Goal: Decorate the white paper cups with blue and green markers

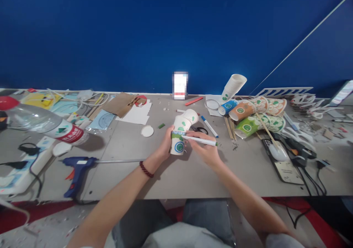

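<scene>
Several paper cups joined end to end form a bent chain (182, 124) in front of me. My left hand (166, 144) is wrapped around the near cup (177, 148), which bears a blue-ringed green circle and a blue patterned band. In my right hand (205, 150) is a white marker (201, 140) with a green end, pinched between the fingers. Its tip touches or nearly touches the near cup's side, where a green patch shows below the band. Behind my right hand lie a blue-and-white marker (209, 126) and black-handled scissors (202, 130), partly hidden.
Coloured cup chains (245, 110) and a stack of white cups (234, 86) stand at the right. A blue glue gun (78, 172), a power strip (30, 167) and a large bottle (49, 125) are at the left. A lit phone (180, 85) leans against the blue wall.
</scene>
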`<control>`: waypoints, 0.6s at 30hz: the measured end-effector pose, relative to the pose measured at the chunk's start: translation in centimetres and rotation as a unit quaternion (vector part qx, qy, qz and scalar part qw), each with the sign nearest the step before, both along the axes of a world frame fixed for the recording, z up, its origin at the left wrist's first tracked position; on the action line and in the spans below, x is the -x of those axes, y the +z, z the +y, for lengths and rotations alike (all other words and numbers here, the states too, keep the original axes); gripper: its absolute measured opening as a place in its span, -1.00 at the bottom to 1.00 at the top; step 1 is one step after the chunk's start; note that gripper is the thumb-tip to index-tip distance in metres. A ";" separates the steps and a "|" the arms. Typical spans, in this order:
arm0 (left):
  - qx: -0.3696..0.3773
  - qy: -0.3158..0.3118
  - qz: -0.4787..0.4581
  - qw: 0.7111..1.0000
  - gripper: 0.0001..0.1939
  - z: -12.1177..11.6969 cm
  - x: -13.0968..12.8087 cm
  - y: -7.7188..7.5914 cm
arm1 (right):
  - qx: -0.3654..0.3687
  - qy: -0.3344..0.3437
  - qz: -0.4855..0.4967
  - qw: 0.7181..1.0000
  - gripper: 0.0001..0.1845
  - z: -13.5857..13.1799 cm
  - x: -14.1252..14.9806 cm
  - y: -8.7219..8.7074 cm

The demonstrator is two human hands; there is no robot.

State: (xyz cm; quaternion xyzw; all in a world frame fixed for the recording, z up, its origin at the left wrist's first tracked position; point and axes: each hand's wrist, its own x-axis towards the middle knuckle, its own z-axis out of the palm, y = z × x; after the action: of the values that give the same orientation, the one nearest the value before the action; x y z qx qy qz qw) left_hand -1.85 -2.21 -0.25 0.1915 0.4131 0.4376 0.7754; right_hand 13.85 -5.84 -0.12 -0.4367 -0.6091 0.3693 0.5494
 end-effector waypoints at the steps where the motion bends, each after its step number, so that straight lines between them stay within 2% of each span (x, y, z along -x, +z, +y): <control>1: 0.001 0.002 0.002 1.000 -0.51 0.0 0.0 0.0 | -0.002 0.002 -0.004 1.000 -0.84 0.0 0.0 -0.1; 7: 0.014 0.016 0.006 1.000 -0.53 0.0 -0.1 0.2 | -0.007 0.003 -0.018 1.000 -0.88 0.1 -0.1 -0.2; 13: 0.008 0.001 -0.003 1.000 -0.51 0.1 0.0 0.0 | 0.005 -0.015 -0.005 1.000 -0.81 0.0 0.2 0.3; 18: 0.014 0.013 -0.008 1.000 -0.55 0.2 0.0 -0.3 | 0.007 0.004 0.000 1.000 -0.81 0.0 0.1 0.3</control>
State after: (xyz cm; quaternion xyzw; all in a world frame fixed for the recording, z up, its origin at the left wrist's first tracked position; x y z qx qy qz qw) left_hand -1.87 -2.01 -0.53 0.1716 0.4153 0.4429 0.7758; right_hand 13.76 -5.84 0.19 -0.4383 -0.6085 0.3754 0.5448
